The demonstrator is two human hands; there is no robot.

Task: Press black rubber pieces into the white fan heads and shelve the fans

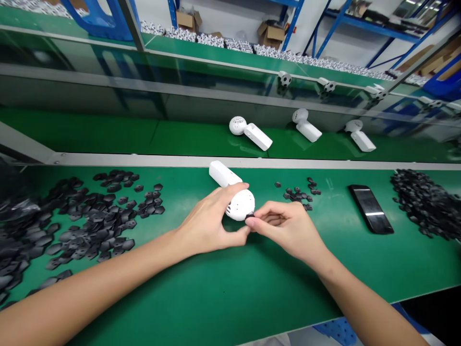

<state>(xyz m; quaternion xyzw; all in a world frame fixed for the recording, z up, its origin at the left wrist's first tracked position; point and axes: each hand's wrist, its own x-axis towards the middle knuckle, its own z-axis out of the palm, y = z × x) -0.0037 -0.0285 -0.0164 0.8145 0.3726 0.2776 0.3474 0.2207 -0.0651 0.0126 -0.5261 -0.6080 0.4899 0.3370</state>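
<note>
My left hand [216, 216] is closed around a white device with a ball-shaped head [242, 204] and a long rectangular body [223, 174]. The ball has slots and small holes in its surface. Between the thumb and fingertips of my right hand [284, 221] is a small black piece [249, 217], pressed to the ball's lower right side and partly hidden. To the right lies a small group of black pieces [297, 195]. On the left are heaps of larger black pentagon-like pieces [97, 226].
A black phone [370, 209] lies to the right, beside a dense pile of black pieces [427, 204]. Beyond the pale metal rail [162, 161], white devices [257, 136] rest on a green surface. Football-patterned devices [285, 79] stand farther back.
</note>
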